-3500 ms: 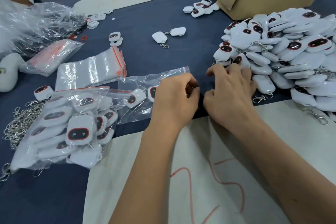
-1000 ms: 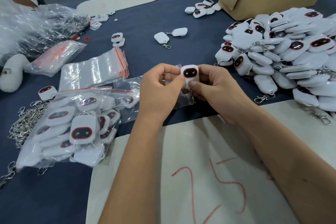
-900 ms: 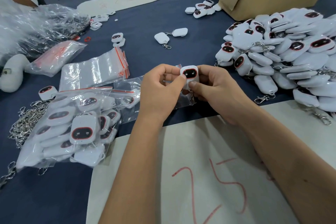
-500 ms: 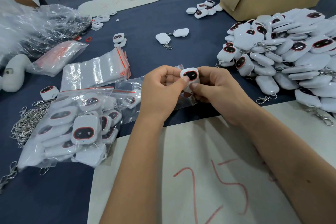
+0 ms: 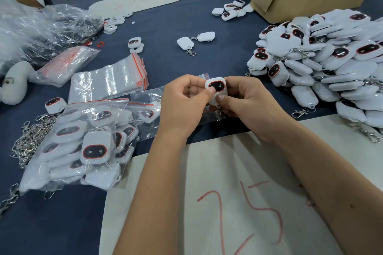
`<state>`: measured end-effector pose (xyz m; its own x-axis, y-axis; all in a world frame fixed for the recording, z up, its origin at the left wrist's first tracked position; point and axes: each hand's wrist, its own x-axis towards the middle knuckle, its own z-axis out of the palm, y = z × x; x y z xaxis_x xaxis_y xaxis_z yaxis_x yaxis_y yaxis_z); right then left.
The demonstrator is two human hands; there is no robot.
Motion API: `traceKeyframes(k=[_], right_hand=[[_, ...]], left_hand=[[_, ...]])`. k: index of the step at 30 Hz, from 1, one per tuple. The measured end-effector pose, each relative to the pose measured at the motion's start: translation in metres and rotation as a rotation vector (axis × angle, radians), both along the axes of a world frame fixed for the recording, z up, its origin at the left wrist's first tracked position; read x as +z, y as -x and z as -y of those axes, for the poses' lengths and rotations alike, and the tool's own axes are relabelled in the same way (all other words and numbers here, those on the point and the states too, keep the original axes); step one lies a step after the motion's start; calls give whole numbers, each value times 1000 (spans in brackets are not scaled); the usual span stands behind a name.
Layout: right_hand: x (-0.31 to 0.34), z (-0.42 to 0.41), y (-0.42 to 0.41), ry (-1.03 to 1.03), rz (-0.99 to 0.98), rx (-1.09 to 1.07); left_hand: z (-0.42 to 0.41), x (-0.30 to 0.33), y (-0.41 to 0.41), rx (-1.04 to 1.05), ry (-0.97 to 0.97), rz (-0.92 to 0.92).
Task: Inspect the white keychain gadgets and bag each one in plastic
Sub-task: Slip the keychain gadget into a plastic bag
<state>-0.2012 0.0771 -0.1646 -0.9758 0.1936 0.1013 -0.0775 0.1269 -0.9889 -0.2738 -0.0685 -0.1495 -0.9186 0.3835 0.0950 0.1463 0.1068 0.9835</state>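
White keychain gadget point(image 5: 216, 87) at frame centre, screen up, pinched between left hand point(image 5: 184, 105) and right hand point(image 5: 246, 103) above a clear plastic bag point(image 5: 149, 99). Loose gadget pile point(image 5: 331, 64) right; bagged gadgets point(image 5: 83, 147) lower left.

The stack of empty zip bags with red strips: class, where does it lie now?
In the head view, the stack of empty zip bags lies left of the left hand, behind the bagged gadgets.

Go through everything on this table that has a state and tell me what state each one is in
Left hand: pinching the held gadget.
Right hand: pinching the same gadget.
Held keychain gadget: unbagged, dark face up.
Zip bags stack: empty, flat.
Bagged gadgets: piled in plastic.
Loose gadget heap: unbagged.
Cardboard box: open.
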Motion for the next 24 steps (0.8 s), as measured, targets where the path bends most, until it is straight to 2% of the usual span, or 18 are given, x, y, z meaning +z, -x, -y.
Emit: traceKeyframes(k=[24], right_hand=[[4, 3, -2, 37, 37, -21]], left_hand=[[0, 4, -2, 20, 31, 74]])
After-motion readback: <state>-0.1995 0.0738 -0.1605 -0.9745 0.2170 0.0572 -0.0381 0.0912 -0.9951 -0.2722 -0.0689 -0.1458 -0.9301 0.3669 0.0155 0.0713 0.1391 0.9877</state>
